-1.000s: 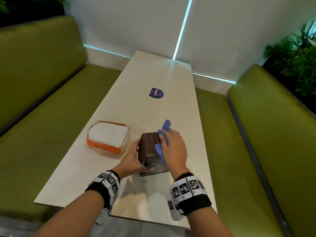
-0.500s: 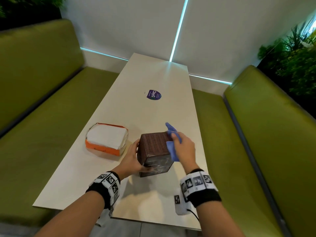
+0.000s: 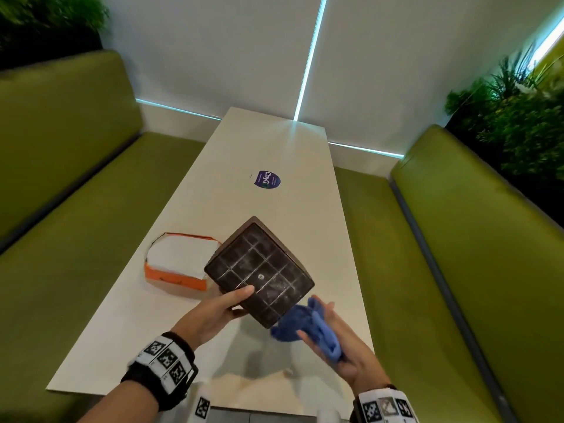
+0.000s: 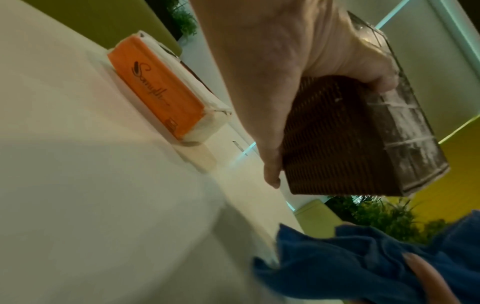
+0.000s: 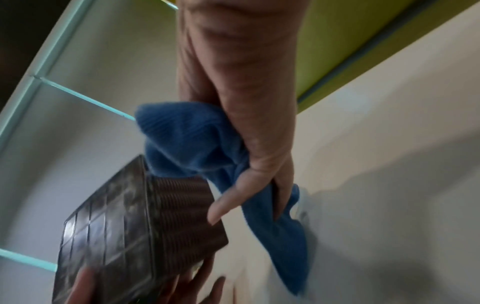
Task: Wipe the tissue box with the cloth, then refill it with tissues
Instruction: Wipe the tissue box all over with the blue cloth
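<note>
The brown tissue box [image 3: 259, 270] is lifted off the table and tipped, its dusty gridded underside facing me. My left hand [image 3: 219, 306] grips its near left edge, thumb on the gridded face; in the left wrist view the left hand [image 4: 298, 86] wraps the ribbed side of the box [image 4: 337, 144]. My right hand [image 3: 329, 337] holds the bunched blue cloth [image 3: 305, 328] just below the box's near right corner. In the right wrist view the cloth [image 5: 197, 144] touches the box [image 5: 145, 236] at its ribbed side. The orange pack of white tissues [image 3: 178, 264] lies on the table to the left.
The long white table [image 3: 274, 141] runs away from me, with a purple round sticker [image 3: 267, 179] at its middle. Green padded benches [image 3: 476, 239] flank both sides. Plants [image 3: 518, 111] stand behind the right bench.
The left hand has lifted the box off the table and tipped it so its underside faces up. The right hand with the cloth has dropped from the box's right side to below its near corner.
</note>
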The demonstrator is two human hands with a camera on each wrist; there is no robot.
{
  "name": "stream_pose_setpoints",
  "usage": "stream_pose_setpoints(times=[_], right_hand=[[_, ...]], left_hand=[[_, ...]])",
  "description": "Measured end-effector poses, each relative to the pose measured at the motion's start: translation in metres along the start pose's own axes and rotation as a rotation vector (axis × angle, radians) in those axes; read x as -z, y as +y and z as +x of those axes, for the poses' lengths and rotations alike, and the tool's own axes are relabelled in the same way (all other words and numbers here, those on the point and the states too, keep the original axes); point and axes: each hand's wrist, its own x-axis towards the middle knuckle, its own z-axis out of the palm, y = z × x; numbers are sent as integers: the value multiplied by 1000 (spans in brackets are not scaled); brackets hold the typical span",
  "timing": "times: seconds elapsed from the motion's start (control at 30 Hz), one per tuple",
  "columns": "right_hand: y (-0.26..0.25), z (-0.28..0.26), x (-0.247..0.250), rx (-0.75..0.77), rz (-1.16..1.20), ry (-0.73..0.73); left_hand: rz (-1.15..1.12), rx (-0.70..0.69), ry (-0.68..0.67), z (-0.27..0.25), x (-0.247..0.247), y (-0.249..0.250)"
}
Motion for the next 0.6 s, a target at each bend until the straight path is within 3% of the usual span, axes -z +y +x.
stream_pose_setpoints(times=[0.2, 0.37, 0.47, 0.6], right_hand=[[-1, -3, -29, -6, -310, -229], [-15, 5, -20, 146, -491, -197], [-30, 0, -14, 168, -605, -204], [-46, -3, -6, 186, -767, -198]], left_hand=[[42, 45, -49, -4, -19, 4], [196, 46, -99, -8, -14, 15], [205, 59, -61, -13, 6, 25], [407, 34, -82, -16, 12, 48]])
